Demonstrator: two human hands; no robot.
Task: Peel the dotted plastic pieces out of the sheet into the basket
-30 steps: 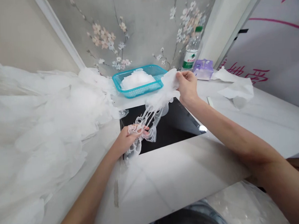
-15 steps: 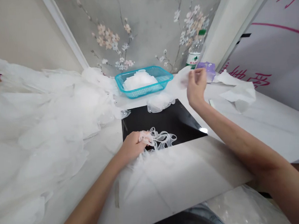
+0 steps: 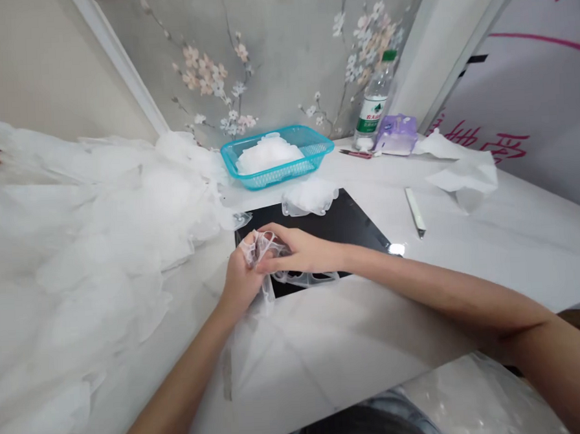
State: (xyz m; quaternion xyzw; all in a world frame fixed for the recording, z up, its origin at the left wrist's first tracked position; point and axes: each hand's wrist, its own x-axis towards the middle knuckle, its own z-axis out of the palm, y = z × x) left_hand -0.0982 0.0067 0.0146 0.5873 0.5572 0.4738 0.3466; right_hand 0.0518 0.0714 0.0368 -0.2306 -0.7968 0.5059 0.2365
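Note:
My left hand (image 3: 241,278) and my right hand (image 3: 296,249) meet over the near edge of a black panel (image 3: 349,223) set in the white table. Both are closed on the same bunch of thin white ruffled tulle (image 3: 265,247), pinched between their fingers. A loose tail of that tulle (image 3: 305,279) trails onto the panel below my right hand. A separate small puff of white tulle (image 3: 311,198) lies at the panel's far edge, apart from both hands.
A teal basket (image 3: 316,152) holding white tulle pieces stands behind the panel. A big heap of white tulle (image 3: 78,254) fills the left. A water bottle (image 3: 374,102), purple tissue pack (image 3: 396,134), crumpled white fabric (image 3: 462,169) and a thin tool (image 3: 415,212) lie right.
My right hand let go of the tulle it held up near the basket, leaving a puff at the panel's far edge, and came down to join my left hand on the ruffled bunch.

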